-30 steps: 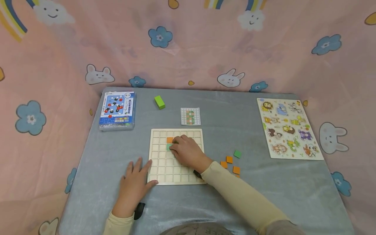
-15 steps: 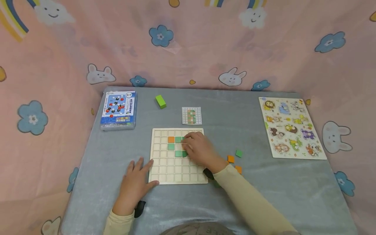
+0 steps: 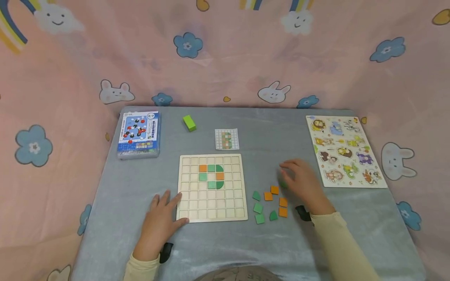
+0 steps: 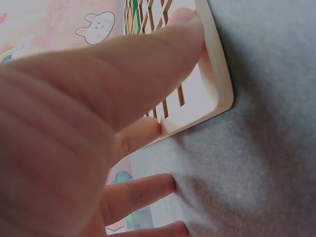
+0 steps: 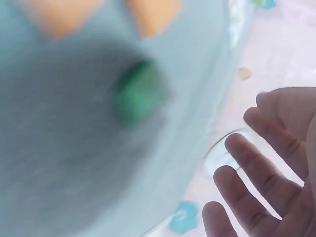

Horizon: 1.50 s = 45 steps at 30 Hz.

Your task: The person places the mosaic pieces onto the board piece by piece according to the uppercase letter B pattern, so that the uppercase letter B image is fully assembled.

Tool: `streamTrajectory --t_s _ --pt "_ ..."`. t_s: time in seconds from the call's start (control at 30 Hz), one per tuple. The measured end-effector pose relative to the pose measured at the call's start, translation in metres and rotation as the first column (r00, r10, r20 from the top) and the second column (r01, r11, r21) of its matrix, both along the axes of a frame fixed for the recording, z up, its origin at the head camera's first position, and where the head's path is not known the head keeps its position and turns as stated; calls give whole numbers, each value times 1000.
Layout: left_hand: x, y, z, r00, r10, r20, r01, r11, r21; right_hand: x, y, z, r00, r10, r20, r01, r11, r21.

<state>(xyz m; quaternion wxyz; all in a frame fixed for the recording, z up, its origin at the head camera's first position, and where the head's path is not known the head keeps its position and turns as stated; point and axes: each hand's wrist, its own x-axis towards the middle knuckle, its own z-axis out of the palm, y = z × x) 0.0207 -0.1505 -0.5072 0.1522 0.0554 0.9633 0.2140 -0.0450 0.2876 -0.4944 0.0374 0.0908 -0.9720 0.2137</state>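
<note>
A pale wooden grid board (image 3: 211, 203) lies in the middle of the table. Green and orange tiles sit in its upper cells, among them an orange square (image 3: 202, 168) and a rounded green piece (image 3: 219, 185). My left hand (image 3: 158, 222) rests at the board's left edge, fingers spread; in the left wrist view its thumb (image 4: 185, 37) lies over the near corner. To the right, my right hand (image 3: 303, 186) hovers with loosely bent fingers and nothing held. Partly hidden below it is a green tile (image 3: 283, 184), seen apart from the fingers in the right wrist view.
Loose orange squares (image 3: 268, 196) and green pieces (image 3: 258, 208) are scattered right of the board. Behind it lies a pattern card (image 3: 227, 139), with a lime green block (image 3: 189, 123) nearby. A boxed chemistry set (image 3: 138, 134) stands back left, an animal puzzle board (image 3: 320, 166) at right.
My right hand has left the board's upper cells and moved right, over the loose tiles. The tiles it covered on the board are now in sight. My left hand has stayed in place.
</note>
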Motion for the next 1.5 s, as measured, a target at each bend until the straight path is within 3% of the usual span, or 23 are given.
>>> streamTrajectory --t_s 0.27,0.57,0.87,1.07,1.33,1.5 --pt "2 -1 -1 1000 9 -4 -9 1000 1 36 27 -15 994 -47 99 46 999 12" --pt "1 -1 -2 1000 -9 -8 9 1000 -18 48 24 -23 991 -75 110 73 997 22" --pt "0 0 2 1000 1 6 0 1000 -19 46 0 -32 997 63 34 -65 997 37" --pt "1 0 1 1000 6 11 -5 1000 -13 45 -3 -35 990 130 -47 -124 986 111" --pt "0 0 -1 1000 -3 10 3 1000 -24 35 -11 -25 969 196 -152 -182 978 97" --pt "0 0 -1 1000 -1 5 1 1000 -22 17 -58 -12 935 295 -195 -279 954 108"
